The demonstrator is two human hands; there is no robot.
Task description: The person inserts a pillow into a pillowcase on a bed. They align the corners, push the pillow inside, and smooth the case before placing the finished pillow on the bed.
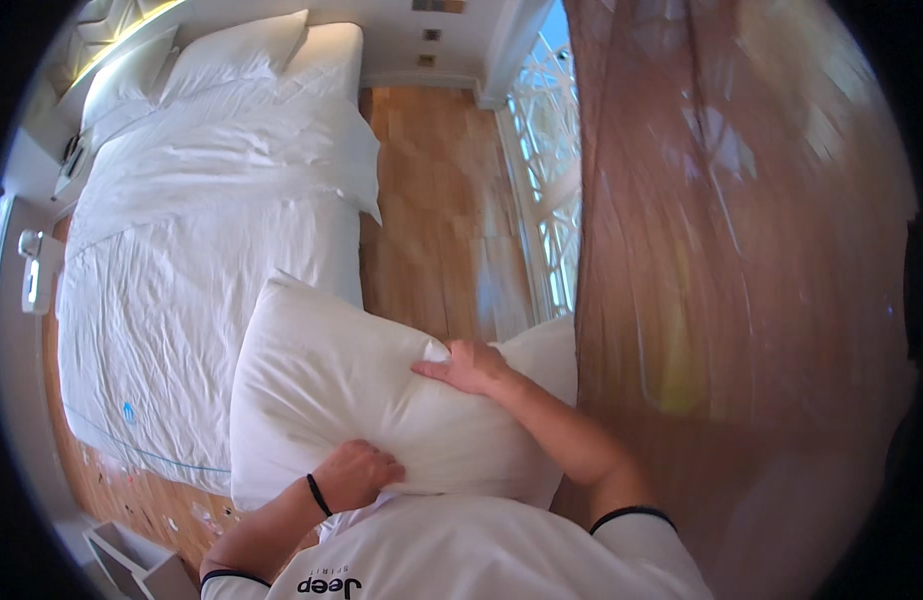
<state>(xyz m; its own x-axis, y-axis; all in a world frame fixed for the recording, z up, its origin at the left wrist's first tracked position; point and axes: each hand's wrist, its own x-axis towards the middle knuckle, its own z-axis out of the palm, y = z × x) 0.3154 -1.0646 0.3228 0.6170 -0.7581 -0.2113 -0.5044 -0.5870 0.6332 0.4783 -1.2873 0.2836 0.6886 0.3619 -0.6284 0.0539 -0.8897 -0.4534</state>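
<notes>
A plump white pillow (312, 365) lies across the front of my body, its far left corner pointing up toward the bed. My left hand (357, 475), with a dark band at the wrist, has its fingers curled into the pillow's near edge. On the far edge, my right hand (469, 367) grips a bunched fold of the white fabric between thumb and fingers. More white padding (547, 355) bulges out beyond my right wrist; whether it belongs to the same pillow I cannot tell.
A bed with rumpled white bedding (212, 260) fills the left side, two pillows (237, 55) at its head. Wooden floor (432, 200) runs between it and a white lattice panel (547, 160). A sheer brown curtain (662, 250) hangs at right. A white open box (137, 560) stands lower left.
</notes>
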